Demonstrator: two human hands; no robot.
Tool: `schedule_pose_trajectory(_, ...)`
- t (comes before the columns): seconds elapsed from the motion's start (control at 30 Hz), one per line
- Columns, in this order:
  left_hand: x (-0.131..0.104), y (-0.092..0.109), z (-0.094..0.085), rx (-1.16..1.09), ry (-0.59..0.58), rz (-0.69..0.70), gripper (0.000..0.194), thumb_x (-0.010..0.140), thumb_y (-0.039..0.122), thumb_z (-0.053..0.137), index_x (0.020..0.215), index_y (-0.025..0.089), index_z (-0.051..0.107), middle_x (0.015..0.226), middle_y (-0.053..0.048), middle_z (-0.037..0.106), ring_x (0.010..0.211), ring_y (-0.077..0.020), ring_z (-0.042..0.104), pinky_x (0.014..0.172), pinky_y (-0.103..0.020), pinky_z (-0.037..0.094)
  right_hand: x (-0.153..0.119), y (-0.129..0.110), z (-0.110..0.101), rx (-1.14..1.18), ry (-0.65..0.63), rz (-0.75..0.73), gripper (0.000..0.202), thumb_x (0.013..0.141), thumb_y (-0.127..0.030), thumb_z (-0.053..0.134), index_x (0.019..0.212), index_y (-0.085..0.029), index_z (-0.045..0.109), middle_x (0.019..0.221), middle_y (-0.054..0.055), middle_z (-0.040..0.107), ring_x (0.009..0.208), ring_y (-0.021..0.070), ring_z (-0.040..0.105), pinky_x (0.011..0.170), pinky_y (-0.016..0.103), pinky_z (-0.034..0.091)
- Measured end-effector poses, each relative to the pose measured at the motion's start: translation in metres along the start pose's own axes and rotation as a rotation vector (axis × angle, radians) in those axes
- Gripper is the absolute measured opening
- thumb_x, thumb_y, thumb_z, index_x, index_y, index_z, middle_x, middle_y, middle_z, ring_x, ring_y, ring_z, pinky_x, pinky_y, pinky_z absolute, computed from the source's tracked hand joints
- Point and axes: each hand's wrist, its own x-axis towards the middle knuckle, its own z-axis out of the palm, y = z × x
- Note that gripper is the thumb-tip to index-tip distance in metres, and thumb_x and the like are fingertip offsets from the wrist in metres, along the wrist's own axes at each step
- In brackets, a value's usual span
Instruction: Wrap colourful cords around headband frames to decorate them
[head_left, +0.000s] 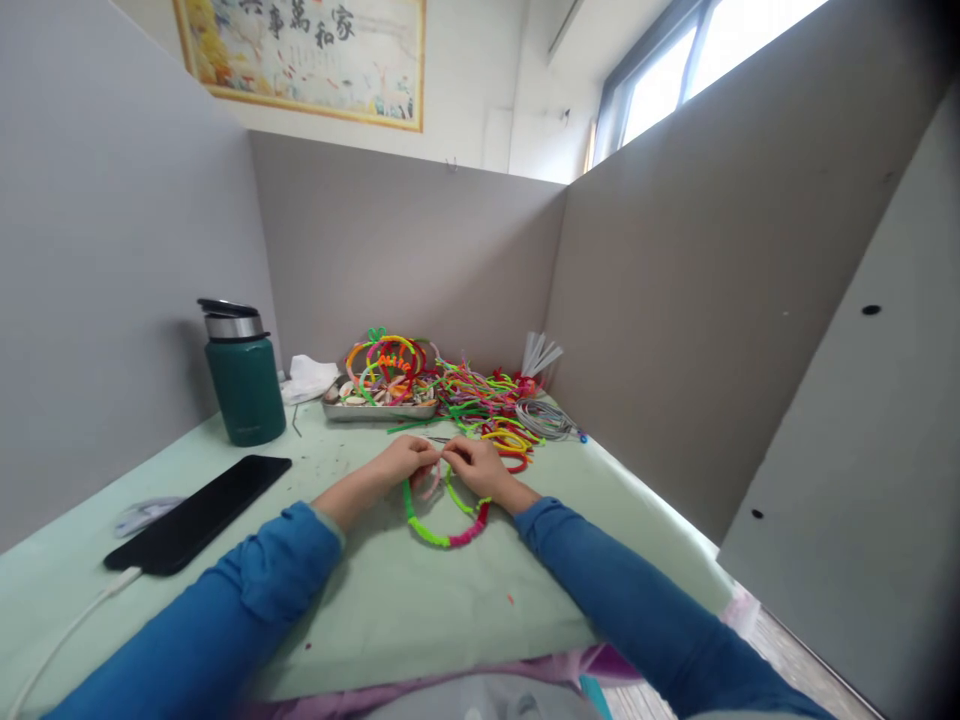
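My left hand [409,460] and my right hand [474,462] meet fingertip to fingertip above the middle of the table. Both are closed in a pinch on a ring of fuzzy pipe cleaner [450,541], coloured green, lime, pink and dark red. The ring hangs below my hands toward me. A pale pink pipe cleaner end [432,486] and a lime strand show inside the loop. My fingers hide the exact spot they pinch. Just beyond my right hand lie yellow and red pipe cleaner loops [510,441].
A metal tray [379,411] holds finished-looking coloured hoops and small pieces. Beside it lie a heap of pipe cleaners [480,385], coiled grey wire [551,420] and white strips [540,355]. On the left are a green bottle [246,390], crumpled tissue [309,378] and a charging phone [199,514]. Grey partitions [412,240] enclose the table.
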Motion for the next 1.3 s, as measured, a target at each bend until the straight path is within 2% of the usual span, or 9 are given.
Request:
schedule_pose_trajectory(0.17, -0.003, -0.001, 0.001, -0.209, -0.05, -0.02, 0.031, 0.074, 0.041, 0.051, 0.057, 0.015, 0.046, 0.044, 0.002, 0.045, 0.037, -0.0072, 0.04, 0.04, -0.022, 0.03, 0.001, 0.0, 0.001, 0.018, -0.015, -0.009, 0.018, 0.084, -0.028, 0.048, 0.086, -0.018, 0.063, 0.071, -0.001, 0.062, 0.061, 0.0103, 0.05, 0.059, 0.021, 0.033)
schedule_pose_trajectory(0.33, -0.003, -0.001, -0.002, -0.194, -0.08, 0.053, 0.018, 0.069, 0.03, 0.055, 0.074, 0.013, 0.054, 0.056, 0.001, 0.054, 0.041, -0.0079, 0.046, 0.043, -0.022, 0.036, 0.002, 0.002, -0.001, 0.04, -0.006, 0.015, 0.019, 0.085, -0.028, 0.047, 0.087, -0.018, 0.063, 0.072, 0.0, 0.062, 0.063, 0.0107, 0.051, 0.059, 0.021, 0.034)
schedule_pose_trajectory(0.43, 0.0, -0.005, -0.003, -0.035, -0.027, 0.094, 0.02, 0.068, 0.026, 0.053, 0.082, 0.013, 0.058, 0.059, 0.001, 0.056, 0.046, -0.0091, 0.05, 0.049, -0.023, 0.039, 0.002, 0.003, -0.002, 0.027, -0.008, 0.033, 0.02, 0.085, -0.029, 0.047, 0.085, -0.018, 0.064, 0.068, -0.001, 0.06, 0.06, 0.0102, 0.048, 0.058, 0.021, 0.033)
schedule_pose_trajectory(0.53, 0.003, -0.008, -0.002, 0.218, 0.076, 0.119, 0.024, 0.07, 0.032, 0.052, 0.083, 0.014, 0.062, 0.06, 0.001, 0.058, 0.049, -0.0106, 0.051, 0.052, -0.023, 0.039, 0.001, 0.004, 0.001, 0.02, -0.015, 0.036, 0.02, 0.084, -0.029, 0.048, 0.084, -0.018, 0.064, 0.068, -0.001, 0.06, 0.059, 0.01, 0.048, 0.057, 0.021, 0.032)
schedule_pose_trajectory(0.67, 0.0, -0.003, -0.001, 0.619, 0.203, 0.205, 0.02, 0.07, 0.033, 0.055, 0.077, 0.018, 0.066, 0.073, -0.001, 0.064, 0.068, -0.0141, 0.055, 0.06, -0.022, 0.036, 0.001, 0.007, 0.003, 0.015, -0.034, 0.035, 0.019, 0.083, -0.029, 0.049, 0.083, -0.018, 0.064, 0.069, -0.001, 0.061, 0.06, 0.0103, 0.049, 0.057, 0.021, 0.032)
schedule_pose_trajectory(0.77, -0.004, 0.001, 0.001, 0.81, 0.243, 0.215, 0.017, 0.071, 0.032, 0.056, 0.08, 0.021, 0.065, 0.08, -0.003, 0.065, 0.075, -0.0157, 0.056, 0.061, -0.022, 0.034, 0.002, 0.008, 0.004, 0.006, -0.051, 0.026, 0.019, 0.083, -0.029, 0.049, 0.081, -0.018, 0.064, 0.068, -0.001, 0.061, 0.06, 0.0105, 0.049, 0.058, 0.021, 0.033)
schedule_pose_trajectory(0.97, -0.007, 0.001, 0.005, 0.961, 0.246, 0.281, 0.021, 0.074, 0.035, 0.055, 0.089, 0.021, 0.061, 0.089, -0.004, 0.064, 0.078, -0.0174, 0.057, 0.062, -0.024, 0.036, 0.002, 0.008, 0.004, 0.001, -0.057, 0.031, 0.019, 0.083, -0.028, 0.049, 0.079, -0.018, 0.064, 0.067, -0.001, 0.061, 0.061, 0.0107, 0.05, 0.058, 0.021, 0.033)
schedule_pose_trajectory(1.13, -0.007, 0.001, 0.007, 1.061, 0.216, 0.345, 0.028, 0.084, 0.036, 0.041, 0.093, 0.019, 0.061, 0.093, -0.008, 0.063, 0.081, -0.0193, 0.058, 0.066, -0.026, 0.038, 0.002, 0.009, 0.005, -0.001, -0.067, 0.056, 0.018, 0.081, -0.024, 0.049, 0.079, -0.018, 0.065, 0.068, 0.0, 0.062, 0.061, 0.0108, 0.05, 0.056, 0.021, 0.032)
schedule_pose_trajectory(1.3, -0.005, 0.001, 0.007, 0.915, 0.262, 0.3, 0.03, 0.085, 0.031, 0.036, 0.08, 0.018, 0.062, 0.082, -0.008, 0.064, 0.075, -0.0177, 0.058, 0.063, -0.025, 0.037, 0.002, 0.011, 0.005, 0.005, -0.06, 0.051, 0.018, 0.082, -0.026, 0.05, 0.08, -0.017, 0.065, 0.065, -0.001, 0.061, 0.059, 0.0104, 0.05, 0.055, 0.02, 0.031)
